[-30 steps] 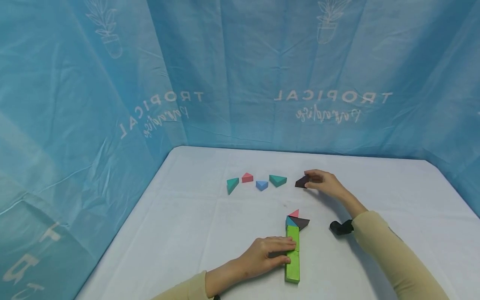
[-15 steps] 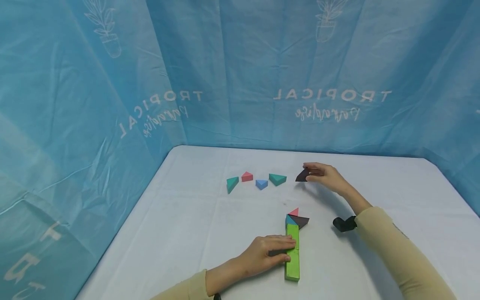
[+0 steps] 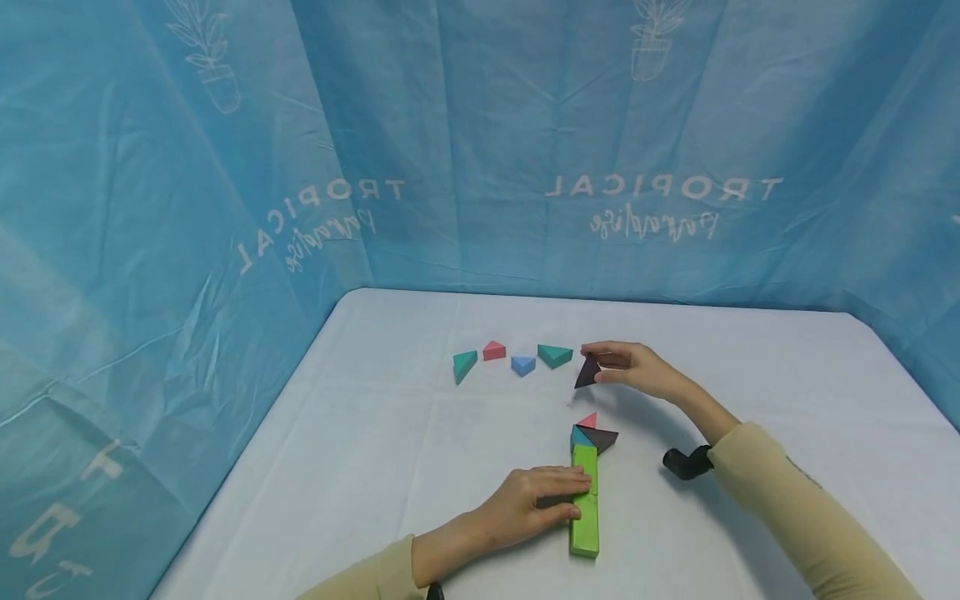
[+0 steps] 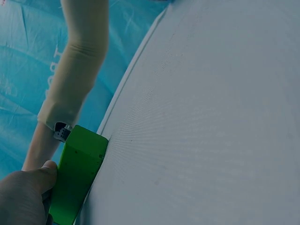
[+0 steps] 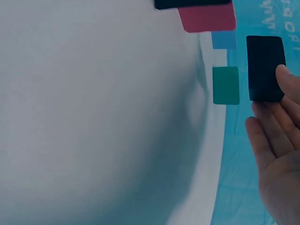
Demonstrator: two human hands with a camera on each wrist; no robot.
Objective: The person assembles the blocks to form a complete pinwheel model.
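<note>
My right hand [image 3: 641,371] pinches a dark triangular block [image 3: 588,372] between thumb and fingertips, above the table; the right wrist view shows this block [image 5: 266,69] edge-on, the thumb on its face. My left hand [image 3: 528,504] rests fairly straight fingers on two light green rectangular blocks [image 3: 584,533] laid end to end. In the left wrist view its thumb touches the green block's side [image 4: 77,173], its other fingers mostly hidden. At the far end of the green blocks lie a blue triangular block [image 3: 581,437], another dark triangular block [image 3: 600,438] and a small pink triangular block [image 3: 589,421].
Farther back on the white table [image 3: 360,467] lie two teal triangular blocks, one at the left [image 3: 464,366], one nearer the right hand [image 3: 555,356]. Between them are a red block [image 3: 494,351] and a blue block [image 3: 523,365]. A blue printed curtain [image 3: 480,167] hangs behind.
My right hand has lifted the dark triangular block off the table, then brought it left and nearer, turning it more upright. My left hand stays on the green blocks.
</note>
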